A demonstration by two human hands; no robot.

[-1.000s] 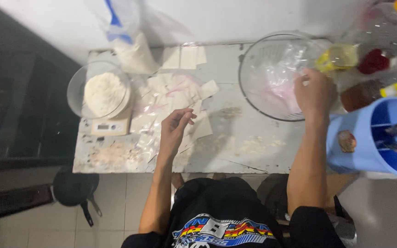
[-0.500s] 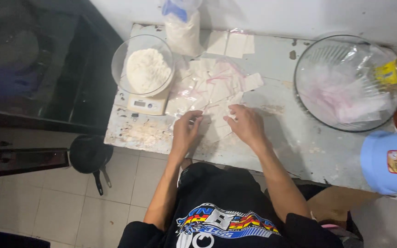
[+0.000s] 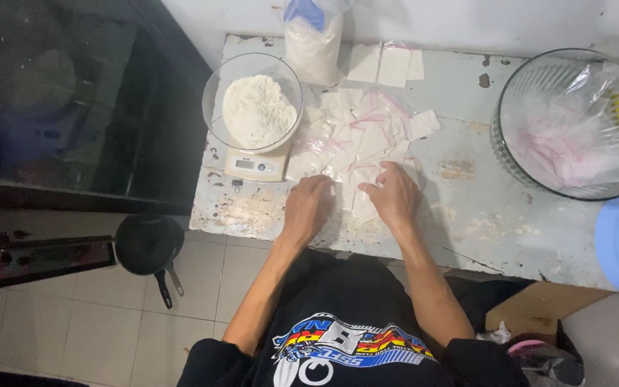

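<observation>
Clear pouches (image 3: 358,140) (pink-striped, flat) lie heaped beneath both hands (image 3: 308,204).

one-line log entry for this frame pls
left hand: flat on bags | right hand: on bags | bowl of powder on scale | big bowl: bags inside | table

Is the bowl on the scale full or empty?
Partly full: the glass bowl on the scale holds a mound of white powder that sits below the rim.

Black short-sleeved shirt with a colourful, seemingly graphic chest print.
</observation>
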